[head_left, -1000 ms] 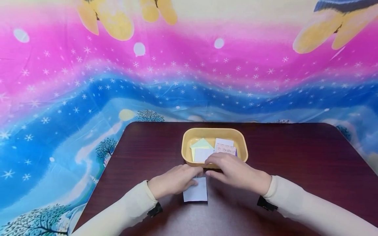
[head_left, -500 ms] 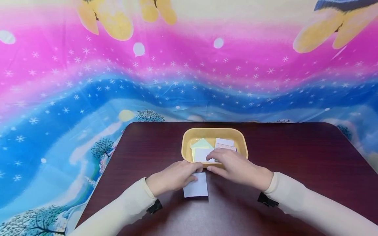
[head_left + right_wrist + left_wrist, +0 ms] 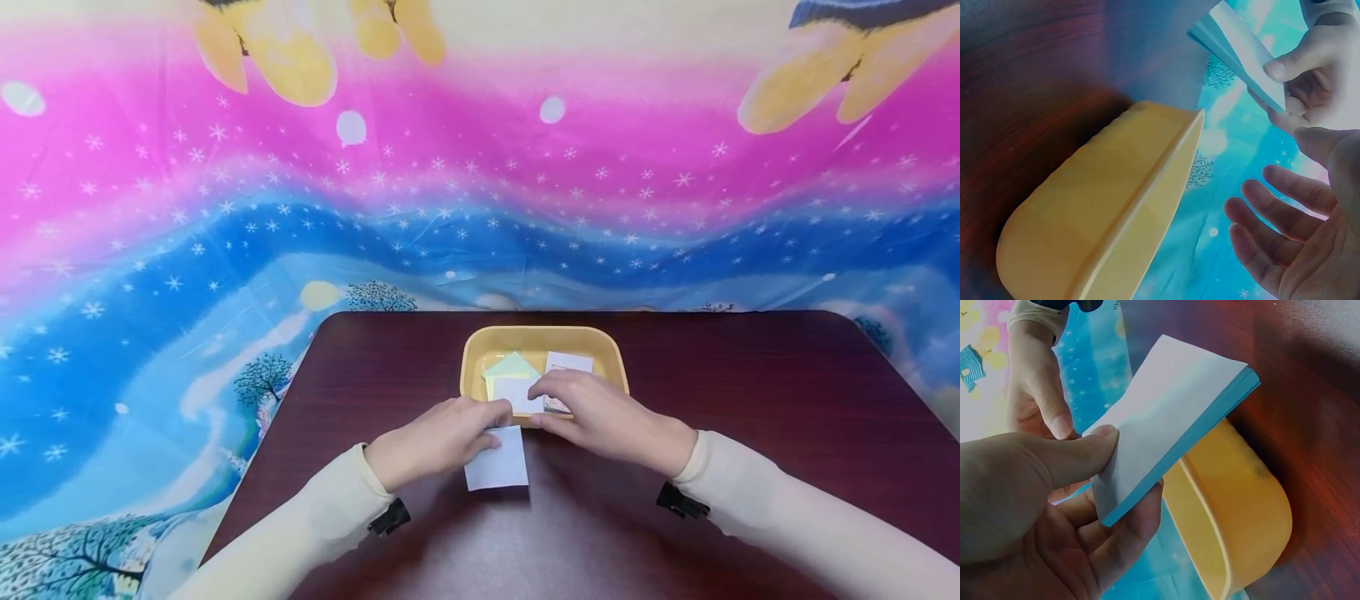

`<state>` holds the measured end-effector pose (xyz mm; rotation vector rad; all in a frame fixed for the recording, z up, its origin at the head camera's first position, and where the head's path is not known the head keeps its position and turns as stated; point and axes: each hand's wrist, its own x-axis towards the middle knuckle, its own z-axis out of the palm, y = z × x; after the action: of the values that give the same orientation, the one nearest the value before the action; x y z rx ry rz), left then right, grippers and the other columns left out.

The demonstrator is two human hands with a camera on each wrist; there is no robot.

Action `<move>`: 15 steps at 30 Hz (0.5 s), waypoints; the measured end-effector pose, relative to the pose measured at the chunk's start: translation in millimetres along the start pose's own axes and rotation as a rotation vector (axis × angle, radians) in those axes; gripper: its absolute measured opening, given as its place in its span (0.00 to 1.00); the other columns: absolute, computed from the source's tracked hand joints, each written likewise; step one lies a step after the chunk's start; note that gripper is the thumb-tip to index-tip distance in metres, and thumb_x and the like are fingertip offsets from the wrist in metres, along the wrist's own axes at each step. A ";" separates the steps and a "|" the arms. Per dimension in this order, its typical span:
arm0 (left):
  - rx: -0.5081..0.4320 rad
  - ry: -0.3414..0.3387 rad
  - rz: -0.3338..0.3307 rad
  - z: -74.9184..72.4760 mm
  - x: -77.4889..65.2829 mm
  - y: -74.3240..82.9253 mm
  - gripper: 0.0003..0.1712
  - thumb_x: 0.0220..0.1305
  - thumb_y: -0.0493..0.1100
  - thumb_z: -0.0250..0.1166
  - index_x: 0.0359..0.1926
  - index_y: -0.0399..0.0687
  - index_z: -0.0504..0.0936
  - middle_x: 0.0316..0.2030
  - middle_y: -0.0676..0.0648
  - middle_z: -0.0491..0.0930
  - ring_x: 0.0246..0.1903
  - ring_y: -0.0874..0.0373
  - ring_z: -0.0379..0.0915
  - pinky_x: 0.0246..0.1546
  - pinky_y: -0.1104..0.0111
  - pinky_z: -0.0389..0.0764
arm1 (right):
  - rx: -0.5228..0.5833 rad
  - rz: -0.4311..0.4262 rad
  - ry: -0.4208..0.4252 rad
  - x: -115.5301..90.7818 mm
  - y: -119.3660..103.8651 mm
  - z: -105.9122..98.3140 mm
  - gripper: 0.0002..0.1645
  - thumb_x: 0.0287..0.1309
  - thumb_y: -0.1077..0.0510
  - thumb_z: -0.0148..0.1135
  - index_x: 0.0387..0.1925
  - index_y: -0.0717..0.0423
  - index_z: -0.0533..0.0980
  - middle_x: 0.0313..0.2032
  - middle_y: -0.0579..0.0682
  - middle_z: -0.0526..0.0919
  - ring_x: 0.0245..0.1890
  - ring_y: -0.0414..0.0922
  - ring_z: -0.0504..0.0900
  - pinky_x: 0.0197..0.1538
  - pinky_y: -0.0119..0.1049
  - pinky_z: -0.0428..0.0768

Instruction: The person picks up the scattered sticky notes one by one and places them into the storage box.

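My left hand (image 3: 442,442) pinches a square pad of sticky notes (image 3: 497,468) between thumb and fingers, just in front of the yellow box (image 3: 543,331). In the left wrist view the pad (image 3: 1160,406) shows a white top face and blue edges, with the thumb flat on the white side. My right hand (image 3: 611,419) hovers over the box's front right rim. In the right wrist view its fingers (image 3: 1282,187) are spread and loosely bent, with nothing between them. The pad lies a short way beyond the right thumb there.
Inside the box are a pale green paper piece (image 3: 513,364), a white one (image 3: 516,393) over a yellow one, and another white piece (image 3: 570,361) at the right, partly behind the right hand. The dark wooden table (image 3: 750,400) meets a printed cloth backdrop (image 3: 480,183).
My left hand has raised the pad and carried it toward the box's front rim. The right hand has drifted slightly right and up, its fingers still loose.
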<state>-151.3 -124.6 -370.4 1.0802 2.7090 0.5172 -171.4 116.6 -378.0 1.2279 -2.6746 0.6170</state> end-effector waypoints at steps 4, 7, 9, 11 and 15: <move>-0.008 0.009 0.009 -4.5 0.3 -0.9 0.09 0.66 0.40 0.69 0.43 0.51 0.76 0.30 0.54 0.80 0.27 0.64 0.72 0.32 0.73 0.74 | 0.009 0.002 0.000 1.4 2.1 -1.7 0.13 0.63 0.54 0.69 0.47 0.55 0.82 0.43 0.45 0.87 0.45 0.43 0.85 0.51 0.42 0.82; -0.008 0.014 0.006 -8.2 0.8 -1.4 0.10 0.66 0.40 0.69 0.44 0.51 0.76 0.31 0.53 0.81 0.27 0.63 0.73 0.32 0.73 0.75 | 0.016 0.009 -0.001 2.6 2.8 -3.5 0.14 0.63 0.54 0.69 0.47 0.55 0.82 0.43 0.45 0.87 0.45 0.43 0.85 0.52 0.43 0.82; -0.009 0.017 0.004 -10.6 1.4 -1.4 0.10 0.66 0.40 0.69 0.45 0.51 0.77 0.31 0.52 0.81 0.28 0.63 0.73 0.32 0.73 0.75 | 0.019 0.017 -0.003 3.7 2.5 -4.9 0.14 0.63 0.53 0.69 0.47 0.56 0.82 0.44 0.46 0.87 0.46 0.44 0.85 0.52 0.44 0.82; -0.011 0.018 0.003 -13.0 2.0 -1.5 0.10 0.66 0.40 0.69 0.45 0.51 0.77 0.31 0.52 0.82 0.28 0.63 0.73 0.32 0.73 0.75 | 0.022 0.029 -0.013 4.4 2.0 -6.5 0.16 0.63 0.52 0.68 0.48 0.56 0.82 0.44 0.46 0.87 0.46 0.45 0.85 0.53 0.44 0.81; -0.013 0.025 0.003 -17.5 3.2 -1.5 0.10 0.66 0.40 0.68 0.46 0.51 0.77 0.31 0.51 0.81 0.28 0.62 0.73 0.31 0.73 0.75 | 0.025 0.046 -0.023 5.2 1.6 -9.0 0.17 0.64 0.51 0.68 0.49 0.57 0.82 0.45 0.46 0.87 0.47 0.44 0.85 0.54 0.44 0.81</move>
<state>-159.7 -127.8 -355.0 1.0822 2.7221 0.5514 -176.4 117.7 -368.9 1.1901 -2.7296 0.6481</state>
